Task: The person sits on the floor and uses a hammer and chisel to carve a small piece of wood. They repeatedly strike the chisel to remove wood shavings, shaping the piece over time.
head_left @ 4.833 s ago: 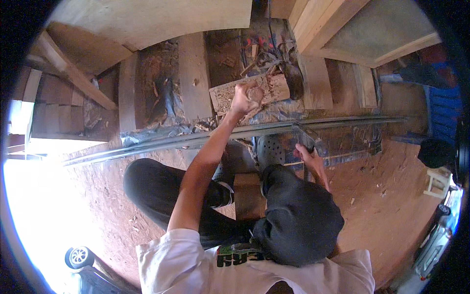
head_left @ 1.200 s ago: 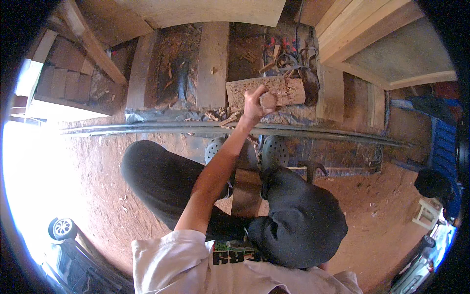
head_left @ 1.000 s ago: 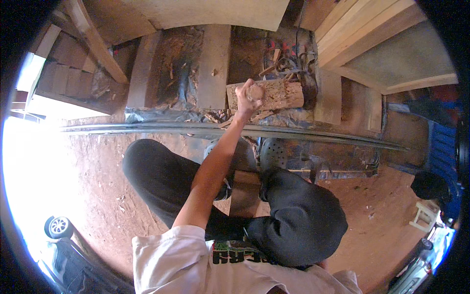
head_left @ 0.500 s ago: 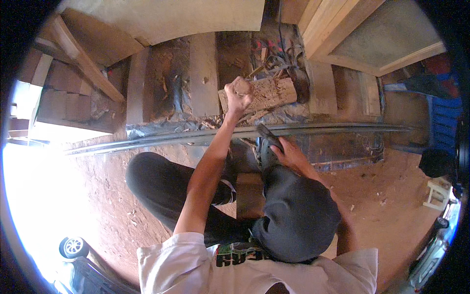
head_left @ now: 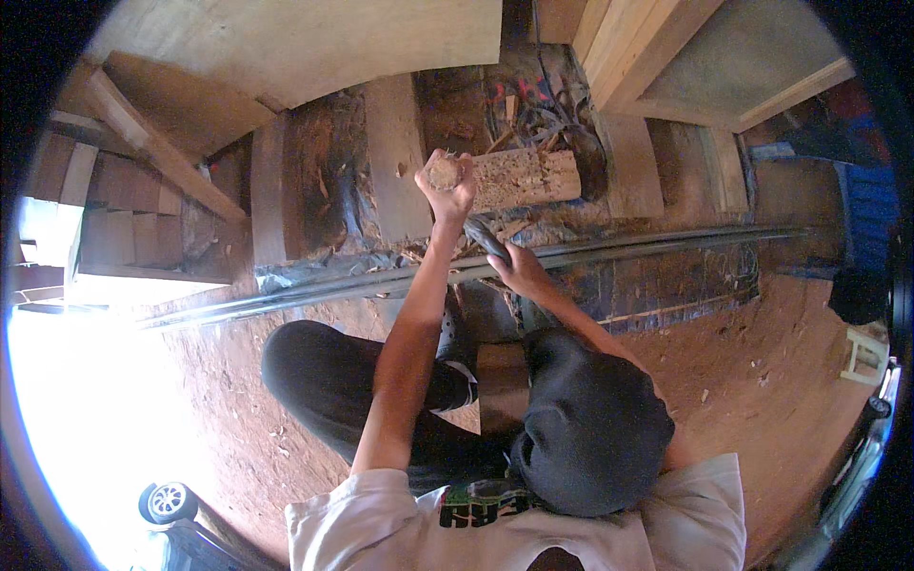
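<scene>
My left hand [head_left: 449, 202] is closed round a round, pale wooden piece [head_left: 444, 172], its cut end facing up. Beside it is a pitted, chipped wooden block [head_left: 533, 179] lying among splinters and scraps. My right hand [head_left: 519, 270] grips a dark hand tool [head_left: 486, 238], whose far end is just below and right of my left hand, partly hidden. My bent legs [head_left: 590, 428] are below both forearms, with a perforated grey clog [head_left: 452, 328] showing between them.
Long metal bars [head_left: 647, 242] run crosswise before me. Planks [head_left: 390, 105], a leaning beam [head_left: 167, 171], wooden panels [head_left: 286, 43] and a framed board [head_left: 733, 76] surround the block. A pale stool [head_left: 862, 357], blue slatted object [head_left: 866, 214] and vehicles [head_left: 176, 519] stand at the edges.
My left hand has moved left along the block with the round piece. My right hand, out of sight about a second ago, has come up toward it with the dark tool.
</scene>
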